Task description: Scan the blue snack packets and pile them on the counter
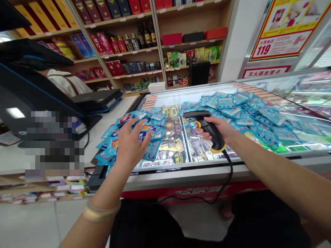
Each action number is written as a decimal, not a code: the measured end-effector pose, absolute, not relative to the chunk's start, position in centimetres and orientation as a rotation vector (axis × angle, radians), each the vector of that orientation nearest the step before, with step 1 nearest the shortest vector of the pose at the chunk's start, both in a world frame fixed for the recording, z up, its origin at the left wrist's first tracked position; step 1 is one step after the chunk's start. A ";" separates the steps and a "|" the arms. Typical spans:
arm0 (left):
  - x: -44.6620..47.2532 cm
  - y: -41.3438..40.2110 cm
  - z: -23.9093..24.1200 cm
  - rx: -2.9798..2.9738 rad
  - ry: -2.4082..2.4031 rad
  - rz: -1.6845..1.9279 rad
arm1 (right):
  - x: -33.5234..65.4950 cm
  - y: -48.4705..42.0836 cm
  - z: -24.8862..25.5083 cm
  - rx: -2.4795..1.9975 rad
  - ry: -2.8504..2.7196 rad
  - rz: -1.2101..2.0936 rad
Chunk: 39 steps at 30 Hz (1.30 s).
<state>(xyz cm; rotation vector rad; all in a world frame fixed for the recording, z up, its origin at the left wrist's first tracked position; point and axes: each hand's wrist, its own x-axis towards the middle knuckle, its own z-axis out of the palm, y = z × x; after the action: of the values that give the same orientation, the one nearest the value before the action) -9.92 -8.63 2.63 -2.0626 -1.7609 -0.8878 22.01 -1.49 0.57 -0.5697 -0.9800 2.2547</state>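
Note:
My right hand (pixel 216 129) is wrapped round the grip of a black barcode scanner (pixel 207 129) with yellow trim, held above the glass freezer top. A black cable hangs from its handle and loops down in front of the freezer. On the left, my left hand (pixel 133 139) has its fingers spread over a pile of blue snack packets (pixel 152 148); whether the fingertips touch them I cannot tell. A second heap of blue packets (pixel 238 106) lies on the glass to the right, beyond the scanner. Wrapped goods (pixel 172 129) show through the glass.
A dark checkout terminal (pixel 33 82) and a flat black scale (pixel 98 100) stand on the white counter (pixel 95 127) at left. A person in a white top (pixel 67 82) is behind the terminal. Shelves (pixel 126 55) of boxes and bottles line the back. The freezer's front edge (pixel 181 175) runs before me.

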 end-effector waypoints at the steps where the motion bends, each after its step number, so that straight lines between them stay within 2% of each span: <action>1: -8.7 -7.6 2.8 -2.107 -1.738 -0.940 | 23.0 -1.4 0.7 -0.582 -0.976 2.216; 6: -1.1 -1.1 2.9 -2.307 -1.767 -1.055 | 28.5 -1.3 0.9 -0.694 -0.931 2.024; 11: 5.0 4.0 2.2 -2.407 -1.936 -0.903 | 32.3 -1.9 0.7 -0.737 -0.831 1.977; 17: 6.3 5.9 0.5 -2.218 -2.253 -0.491 | 32.7 -2.0 0.4 -0.689 -0.775 2.050; 22: 5.7 5.6 0.0 -2.121 -2.337 -0.494 | 32.0 -2.0 0.3 -0.660 -0.833 2.101; 25: 5.3 5.9 -0.1 -2.030 -2.351 -0.851 | 32.0 -2.0 0.2 -0.640 -0.869 2.110; 30: 4.9 6.5 -0.5 -1.940 -2.263 -2.056 | 32.2 -2.1 0.2 -0.640 -0.913 2.112; 32: 5.1 6.5 -0.5 -1.988 -2.184 -2.357 | 32.1 -2.2 0.2 -0.661 -0.931 2.107; 34: 5.4 6.4 -0.6 -2.071 -2.087 -2.479 | 32.1 -2.2 0.2 -0.684 -0.944 2.094; 39: 6.0 6.0 -0.6 -2.247 -1.888 -2.489 | 32.1 -2.1 -0.1 -0.688 -0.964 2.086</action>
<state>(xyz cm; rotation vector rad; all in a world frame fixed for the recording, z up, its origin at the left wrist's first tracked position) 6.03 6.03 -0.65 -2.2466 -1.8879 -2.4887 32.14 -2.14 -0.11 -0.6881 -0.9638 2.0860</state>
